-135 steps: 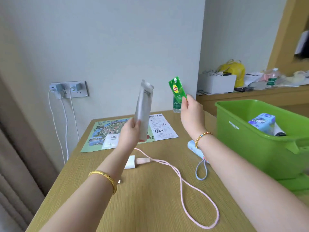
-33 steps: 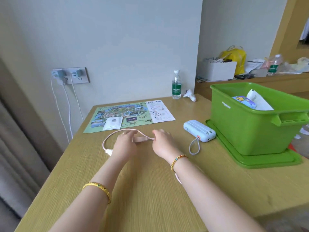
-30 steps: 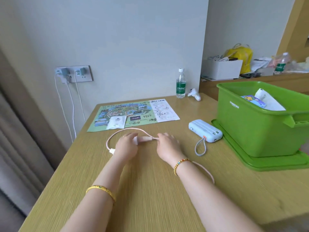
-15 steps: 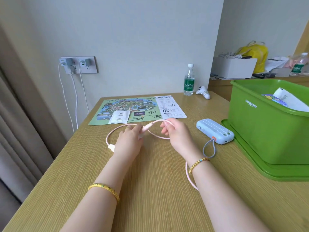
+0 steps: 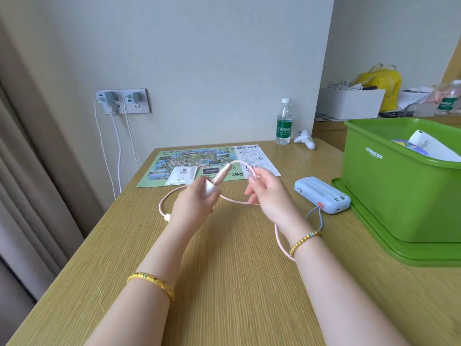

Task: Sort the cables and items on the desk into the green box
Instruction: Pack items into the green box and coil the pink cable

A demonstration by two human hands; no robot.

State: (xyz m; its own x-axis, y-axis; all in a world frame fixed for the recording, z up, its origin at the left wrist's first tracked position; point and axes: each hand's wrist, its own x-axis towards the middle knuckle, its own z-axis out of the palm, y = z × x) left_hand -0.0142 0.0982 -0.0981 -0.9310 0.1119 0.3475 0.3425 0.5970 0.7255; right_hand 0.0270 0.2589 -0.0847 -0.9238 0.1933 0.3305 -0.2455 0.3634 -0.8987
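A pink charging cable (image 5: 163,201) with a white charger plug loops over the wooden desk (image 5: 237,283). My left hand (image 5: 195,202) grips the white plug end. My right hand (image 5: 265,189) pinches the cable between thumb and fingers and holds a loop of it raised above the desk. The cable's tail runs under my right wrist. The green box (image 5: 399,193) stands on its lid at the right, with a paper and a blue packet inside. A light blue power bank (image 5: 321,194) with a grey strap lies beside the box.
A colourful map sheet (image 5: 199,159) with a white sachet (image 5: 180,176) on it lies at the desk's back. A water bottle (image 5: 284,122) and a small white gadget (image 5: 305,139) stand by the wall. Chargers hang from a wall socket (image 5: 123,101) at left.
Both hands have lifted off the desk with the pink cable. The right hand has raised a bigger loop, and the left hand has turned the plug end upward.
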